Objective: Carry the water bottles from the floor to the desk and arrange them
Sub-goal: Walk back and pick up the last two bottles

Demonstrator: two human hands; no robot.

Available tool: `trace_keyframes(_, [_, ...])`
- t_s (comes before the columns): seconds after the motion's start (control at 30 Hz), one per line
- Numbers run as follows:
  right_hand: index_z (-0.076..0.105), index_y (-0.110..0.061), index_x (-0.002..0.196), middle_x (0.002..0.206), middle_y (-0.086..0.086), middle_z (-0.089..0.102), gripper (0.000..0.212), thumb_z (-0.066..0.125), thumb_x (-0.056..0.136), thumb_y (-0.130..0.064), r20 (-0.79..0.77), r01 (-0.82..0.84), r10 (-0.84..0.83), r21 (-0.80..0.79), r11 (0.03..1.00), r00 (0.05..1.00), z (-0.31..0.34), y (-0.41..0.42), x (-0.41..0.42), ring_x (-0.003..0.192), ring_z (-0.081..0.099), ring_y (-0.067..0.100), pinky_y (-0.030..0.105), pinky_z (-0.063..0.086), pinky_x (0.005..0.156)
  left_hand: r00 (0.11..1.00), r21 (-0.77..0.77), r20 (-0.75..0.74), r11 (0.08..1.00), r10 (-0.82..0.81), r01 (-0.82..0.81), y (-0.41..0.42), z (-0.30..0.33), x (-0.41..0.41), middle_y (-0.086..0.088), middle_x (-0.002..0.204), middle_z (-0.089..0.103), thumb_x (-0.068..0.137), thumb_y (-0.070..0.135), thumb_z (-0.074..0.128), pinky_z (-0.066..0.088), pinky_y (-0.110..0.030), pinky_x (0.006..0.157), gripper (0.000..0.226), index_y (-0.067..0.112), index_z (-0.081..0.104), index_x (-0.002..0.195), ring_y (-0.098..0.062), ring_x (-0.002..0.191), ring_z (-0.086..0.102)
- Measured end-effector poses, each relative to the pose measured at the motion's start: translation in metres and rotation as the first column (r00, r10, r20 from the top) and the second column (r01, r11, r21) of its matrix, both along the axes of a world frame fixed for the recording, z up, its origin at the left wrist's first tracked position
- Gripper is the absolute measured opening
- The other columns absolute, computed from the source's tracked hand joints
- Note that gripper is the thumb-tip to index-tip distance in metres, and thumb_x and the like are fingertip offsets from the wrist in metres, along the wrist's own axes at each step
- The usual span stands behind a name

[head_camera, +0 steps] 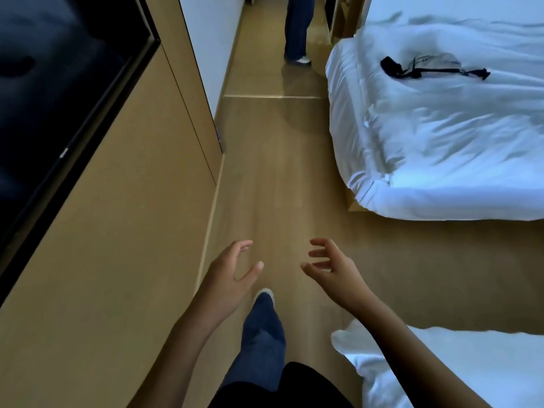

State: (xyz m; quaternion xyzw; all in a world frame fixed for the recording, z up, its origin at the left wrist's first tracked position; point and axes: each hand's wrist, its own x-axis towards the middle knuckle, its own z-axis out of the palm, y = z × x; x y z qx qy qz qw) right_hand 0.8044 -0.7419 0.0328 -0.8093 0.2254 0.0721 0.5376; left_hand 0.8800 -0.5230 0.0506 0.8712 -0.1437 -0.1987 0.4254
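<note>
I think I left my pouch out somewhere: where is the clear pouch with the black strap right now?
In the head view, the clear pouch with the black strap lies on the white rumpled bed at upper right, near the bed's far corner by the wooden floor aisle.

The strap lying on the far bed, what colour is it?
Black, on white bedding; the strap shows clearly in the head view.

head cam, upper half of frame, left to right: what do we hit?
Dark TV screen → wooden wall panel → white wall → another person's legs on the floor → white bed with a black-strapped pouch lying on it. No bottles in view.
</note>
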Motion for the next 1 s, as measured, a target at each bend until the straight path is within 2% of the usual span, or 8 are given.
trace_keyframes(0.27, [0.045,-0.029,0.134,0.12,-0.008,0.058,0.049,0.068,0.09,-0.034,0.007,0.047,-0.047,0.006,0.999,0.999,0.013,-0.053,0.193,0.101,0.06,0.002,0.011,0.046,0.068,0.998,0.029,0.046,0.999,-0.044,0.042,-0.058,0.011,0.212,0.012,0.14,0.05,0.091,0.045,0.059,0.032,-0.02,0.1,0.047,0.034,0.045,0.135,0.001,0.129,0.041])
trace_keyframes(0.43, [0.046,-0.026,0.135,0.121,-0.006,0.058,0.049,0.068,0.091,-0.032,0.002,0.054,-0.054,-0.003,0.999,0.999,0.018,-0.092,0.286,0.1,0.06,0.001,0.01,0.045,0.065,0.998,0.03,0.054,0.999,-0.043,0.041,-0.098,0.017,0.311,0.012,0.139,0.05,0.092,0.042,0.06,0.033,-0.02,0.1,0.045,0.033,0.047,0.134,0.001,0.129,0.041])
trace_keyframes(0.53, [0.046,-0.024,0.136,0.121,-0.004,0.058,0.05,0.068,0.091,-0.03,-0.004,0.063,-0.063,0.001,0.998,0.998,0.013,-0.124,0.344,0.101,0.061,0.006,0.01,0.045,0.069,0.998,0.03,0.041,0.999,-0.043,0.042,-0.129,0.01,0.367,0.013,0.139,0.05,0.092,0.042,0.06,0.032,-0.019,0.098,0.046,0.033,0.046,0.135,0.002,0.127,0.041])
trace_keyframes(0.63, [0.045,-0.024,0.136,0.121,-0.004,0.058,0.051,0.068,0.091,-0.031,-0.002,0.034,-0.034,-0.013,0.999,0.999,0.008,-0.163,0.407,0.102,0.061,0.007,0.011,0.045,0.072,0.999,0.02,0.033,1.0,-0.019,0.018,-0.166,0.003,0.426,0.013,0.139,0.05,0.092,0.042,0.06,0.033,-0.019,0.097,0.047,0.033,0.046,0.135,0.002,0.127,0.041])
trace_keyframes(0.87, [0.044,-0.028,0.136,0.12,-0.009,0.056,0.051,0.067,0.091,-0.035,0.003,-0.061,0.061,-0.033,0.998,0.998,0.003,-0.26,0.567,0.099,0.06,0.002,0.012,0.047,0.07,0.996,0.013,0.014,0.996,0.083,-0.083,-0.254,-0.002,0.558,0.013,0.139,0.05,0.092,0.042,0.06,0.033,-0.019,0.098,0.045,0.035,0.046,0.133,0.0,0.13,0.042])
trace_keyframes(1.0, [0.044,-0.029,0.135,0.112,-0.015,0.055,0.052,0.068,0.09,-0.036,-0.02,-0.098,0.097,-0.019,0.995,0.995,0.001,-0.299,0.635,0.097,0.06,0.0,0.013,0.048,0.07,0.992,0.009,-0.007,0.992,0.124,-0.124,-0.291,0.0,0.617,0.015,0.138,0.049,0.092,0.042,0.06,0.033,-0.018,0.099,0.045,0.035,0.046,0.134,0.001,0.13,0.041])
